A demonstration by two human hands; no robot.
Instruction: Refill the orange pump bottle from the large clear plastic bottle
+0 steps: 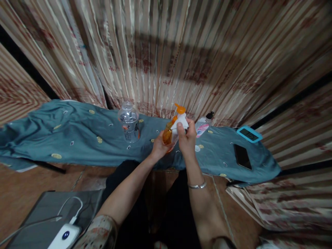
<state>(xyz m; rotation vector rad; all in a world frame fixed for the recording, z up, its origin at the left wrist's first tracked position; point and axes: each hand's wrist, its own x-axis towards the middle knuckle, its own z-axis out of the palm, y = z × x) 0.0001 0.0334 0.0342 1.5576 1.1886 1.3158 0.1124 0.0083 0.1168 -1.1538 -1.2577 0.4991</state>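
Note:
An amber bottle with an orange part at its neck is held in my left hand, the fingers wrapped round its lower side. My right hand pinches a white tissue or cloth against the upper side of that bottle. Just above the tissue shows an orange pump top; whether it belongs to the held bottle or to another behind it, I cannot tell. Right of my right hand is a clear bottle with a black pump and a pink label.
An open clear plastic bottle stands left on the teal cloth covering the narrow table. To the right lie a blue-framed clock and a black phone. Striped curtains hang behind. A white device with a cable is at lower left.

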